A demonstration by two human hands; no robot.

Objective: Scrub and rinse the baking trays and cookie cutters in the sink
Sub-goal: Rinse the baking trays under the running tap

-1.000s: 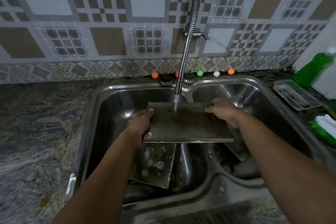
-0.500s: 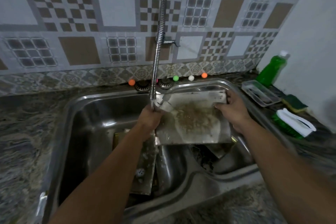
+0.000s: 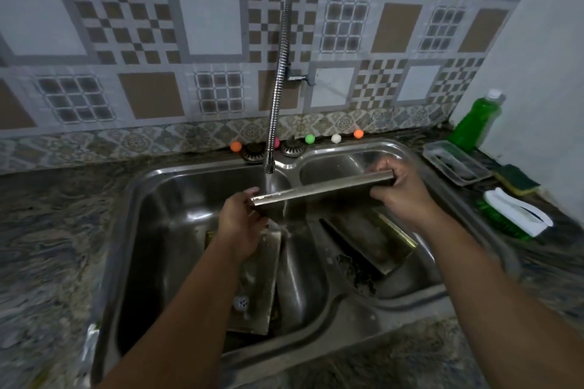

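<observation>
We hold a tray (image 3: 322, 189) edge-on over the divider between the two basins of the sink (image 3: 202, 169), its near rim facing us and its right end tipped a little higher than its left. Our left hand (image 3: 241, 218) grips the left end with fingers curled under and the thumb on top, and our right hand (image 3: 399, 191) is clamped round the right end. The tap (image 3: 278, 85) hangs just behind the left end, and its stream falls close past that corner; whether the water lands on the tray face we cannot tell, since the face is turned away from us. We judge the step in hand to be the rinse of this tray. Below, a second tray (image 3: 262, 271) lies slanted in the left basin and a third tray (image 3: 369, 237) leans in the right one; both look unwashed. No cookie cutters show clearly. To the right sit a brush (image 3: 518, 215), a sponge (image 3: 516, 181) and a soap bottle (image 3: 474, 121) on the counter. Next, we think, the tray needs tilting so the stream sweeps its whole face, with a firm grip because wet metal will slip.
</observation>
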